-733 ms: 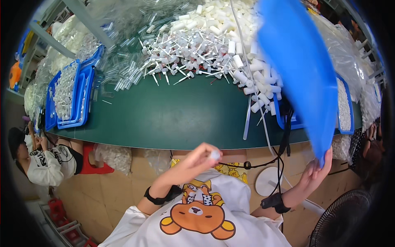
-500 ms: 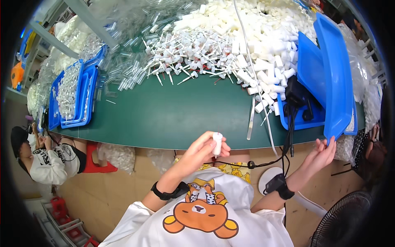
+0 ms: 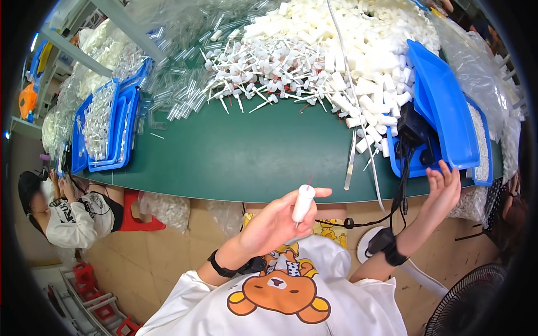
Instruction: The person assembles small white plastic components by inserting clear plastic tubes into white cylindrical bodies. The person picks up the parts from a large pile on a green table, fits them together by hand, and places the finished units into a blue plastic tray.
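Observation:
My left hand [image 3: 280, 221] is closed around a white cylinder [image 3: 303, 204] in front of the table edge. A thin red tip sticks out of its top and a thin pin out of its bottom. One finger of that hand points out to the right. My right hand [image 3: 443, 187] is at the near edge of a blue tray [image 3: 448, 112] on the right. Its fingers are spread and touch the tray's near corner. This tray lies slanted on other blue trays, next to a black adapter [image 3: 413, 124] with cables.
Heaps of white cylinders [image 3: 370, 84], small white stemmed parts [image 3: 263, 67] and clear tubes [image 3: 185, 101] cover the back of the green table [image 3: 241, 151]. A metal strip [image 3: 350, 162] and white cable lie right. Blue trays [image 3: 134, 140] stand left, near another person [image 3: 73, 213]. A fan [image 3: 465, 302] is lower right.
The blue tray has come down from a steep tilt to a lower lie, and my right hand's fingers have spread at its corner. My left hand has moved slightly right with the white cylinder.

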